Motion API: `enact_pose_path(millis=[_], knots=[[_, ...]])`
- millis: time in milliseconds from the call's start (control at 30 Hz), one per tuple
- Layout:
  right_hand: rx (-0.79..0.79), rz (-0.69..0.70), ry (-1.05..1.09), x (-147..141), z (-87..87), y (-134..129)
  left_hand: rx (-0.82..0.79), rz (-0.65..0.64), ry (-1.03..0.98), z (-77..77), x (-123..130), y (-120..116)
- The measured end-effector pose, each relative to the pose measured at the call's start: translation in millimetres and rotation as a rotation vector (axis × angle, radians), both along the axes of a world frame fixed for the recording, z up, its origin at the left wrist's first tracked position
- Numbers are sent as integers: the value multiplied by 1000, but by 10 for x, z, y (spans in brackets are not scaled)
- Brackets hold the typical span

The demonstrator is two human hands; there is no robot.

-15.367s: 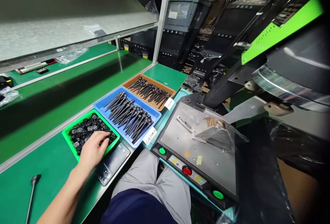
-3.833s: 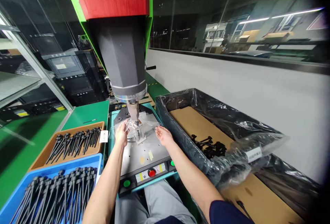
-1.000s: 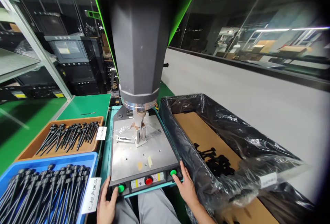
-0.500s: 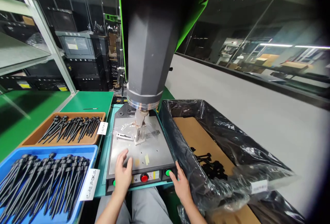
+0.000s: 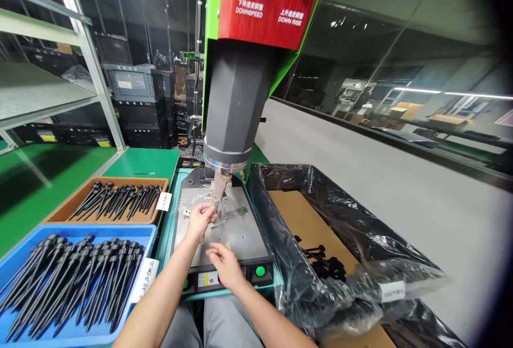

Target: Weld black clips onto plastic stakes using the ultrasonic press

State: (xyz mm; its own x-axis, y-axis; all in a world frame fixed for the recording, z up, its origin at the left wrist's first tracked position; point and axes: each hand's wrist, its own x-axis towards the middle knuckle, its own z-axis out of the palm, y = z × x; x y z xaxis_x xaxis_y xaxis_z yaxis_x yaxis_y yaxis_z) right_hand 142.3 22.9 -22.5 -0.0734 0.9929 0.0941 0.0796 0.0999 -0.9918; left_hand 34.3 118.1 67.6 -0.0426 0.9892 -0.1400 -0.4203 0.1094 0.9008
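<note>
My left hand (image 5: pixel 199 222) reaches to the small metal fixture (image 5: pixel 220 213) in the middle of the machine's steel plate (image 5: pixel 249 246). Its thumb and fingertips are pinched together at the fixture's left side; whatever they grip is too small to make out. Directly above stands the tapered metal tip (image 5: pixel 220 183) of the dark machine head (image 5: pixel 236 102). My right hand (image 5: pixel 227 267) hovers over the plate's front edge, palm turned left, fingers loosely bent and apart, with nothing visible in them. It partly hides the control panel, whose right green button (image 5: pixel 260 271) shows.
On the left, a blue tray (image 5: pixel 151 233) and a brown tray (image 5: pixel 52 225) hold many black stem-like parts with round heads. To the right, a large bin lined with black plastic (image 5: pixel 360 219) contains cardboard and several black parts (image 5: pixel 326 265). A metal rack post (image 5: pixel 100 80) rises behind the trays.
My left hand has moved forward from the panel's left end to the fixture and its fingers have closed. My right hand has left the right green button and moved left. The view has tilted up.
</note>
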Motion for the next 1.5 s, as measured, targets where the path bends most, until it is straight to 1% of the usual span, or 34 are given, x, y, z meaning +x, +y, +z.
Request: enact_pose_path(millis=[67,100,133,200,267,333,467,567,633,700,767,833,933,1033,1167,1267,1367,1433,1500], knots=[[-42,76,68,-227,48,167,-4,-31,-40,42,41,-23],[-62,92,92,-320,81,256,-6,-43,-63,64,60,-35],[-72,77,108,-397,119,348,-8,-51,-85,86,77,-44],[-35,-32,121,-498,201,525,-9,-52,-126,131,103,-56],[41,-163,125,-525,275,678,-12,-48,-161,173,112,-60],[103,-265,130,-481,329,794,-17,-45,-185,209,102,-60],[200,-428,97,-263,388,940,-15,-52,-191,258,69,-54],[288,-583,-36,-115,441,1039,-13,-46,-172,280,77,-41],[345,-639,-149,-65,492,1120,-4,-32,-157,293,98,-24],[357,-635,-234,-50,551,1212,16,-14,-144,306,117,-3],[311,-598,-278,-48,612,1305,36,8,-133,317,124,20],[266,-562,-282,-42,667,1385,45,31,-124,325,119,41],[275,-513,-247,-11,729,1457,48,61,-113,333,108,56],[319,-493,-205,20,770,1467,56,75,-106,341,113,52],[385,-488,-152,28,827,1418,71,107,-104,351,138,38],[418,-528,-163,26,835,1318,85,126,-109,334,151,24],[412,-569,-144,37,728,1123,81,134,-106,264,162,-8],[374,-564,-106,56,589,941,71,125,-101,190,173,-43],[287,-530,-35,80,433,734,60,99,-92,108,189,-85]])
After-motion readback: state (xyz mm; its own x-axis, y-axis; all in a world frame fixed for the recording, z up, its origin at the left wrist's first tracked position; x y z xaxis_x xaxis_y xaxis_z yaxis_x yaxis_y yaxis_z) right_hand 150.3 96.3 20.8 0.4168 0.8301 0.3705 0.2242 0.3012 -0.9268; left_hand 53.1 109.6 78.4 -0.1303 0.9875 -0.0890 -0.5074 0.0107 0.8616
